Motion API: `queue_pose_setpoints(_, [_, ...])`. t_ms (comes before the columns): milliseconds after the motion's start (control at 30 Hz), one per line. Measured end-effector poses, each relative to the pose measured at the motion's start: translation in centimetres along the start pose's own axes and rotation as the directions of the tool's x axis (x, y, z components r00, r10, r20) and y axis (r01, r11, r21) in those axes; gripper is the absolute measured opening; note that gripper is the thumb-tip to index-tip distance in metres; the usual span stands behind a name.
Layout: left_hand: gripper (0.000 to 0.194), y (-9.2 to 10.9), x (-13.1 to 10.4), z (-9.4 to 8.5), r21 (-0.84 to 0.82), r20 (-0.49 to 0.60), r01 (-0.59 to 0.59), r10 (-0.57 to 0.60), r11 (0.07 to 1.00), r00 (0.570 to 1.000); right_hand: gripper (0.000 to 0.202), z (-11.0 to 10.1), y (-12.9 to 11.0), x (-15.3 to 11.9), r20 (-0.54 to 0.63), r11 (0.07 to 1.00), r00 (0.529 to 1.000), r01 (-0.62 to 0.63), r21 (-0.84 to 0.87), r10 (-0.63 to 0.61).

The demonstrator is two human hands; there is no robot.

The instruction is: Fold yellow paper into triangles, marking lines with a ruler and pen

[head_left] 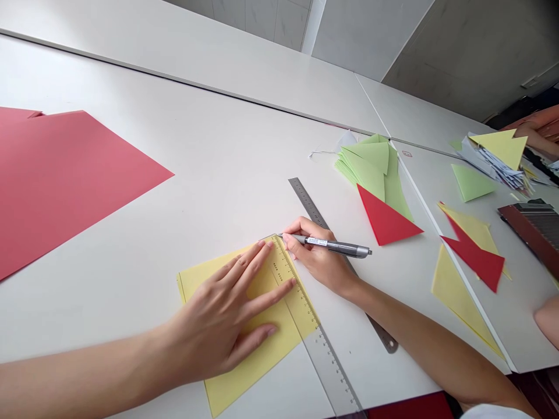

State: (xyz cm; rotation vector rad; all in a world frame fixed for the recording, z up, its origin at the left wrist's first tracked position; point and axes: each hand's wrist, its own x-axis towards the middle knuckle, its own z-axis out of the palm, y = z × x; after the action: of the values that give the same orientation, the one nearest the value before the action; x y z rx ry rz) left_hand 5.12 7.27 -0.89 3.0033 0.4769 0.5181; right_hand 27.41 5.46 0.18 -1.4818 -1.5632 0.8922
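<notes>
A yellow sheet of paper (244,375) lies on the white table, with a clear plastic ruler (325,361) along its right edge. My left hand (231,305) rests flat with fingers spread, pressing on the paper and the ruler. In my right hand (321,256) is a grey and black pen (349,249), its tip at the top corner of the paper beside the ruler's end. Under my right hand and forearm runs a steel ruler (308,201), partly hidden.
Large red sheets (74,192) lie at the left. Green paper pieces (367,163) and a red triangle (384,218) sit at the right. Farther right are yellow and red cut pieces (476,253), a brown-edged paper trimmer (530,227) and parts of another person's arms (539,125).
</notes>
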Motion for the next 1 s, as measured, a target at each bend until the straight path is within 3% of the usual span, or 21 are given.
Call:
queue_pose_setpoints(700, [0.054, -0.3, 1.2, -0.4, -0.013, 0.092, -0.037, 0.038, 0.999, 0.995, 0.022, -1.0, -1.8, 1.1, 0.029, 0.992, 0.999, 0.036, -0.12, -0.033])
queue_pose_setpoints(1000, [0.054, -0.1, 1.4, -0.7, -0.023, 0.104, -0.04, 0.042, 0.999, 0.994, 0.023, -1.9, -2.5, -1.5, 0.057, 0.992, 0.998, -0.024, -0.126, 0.031])
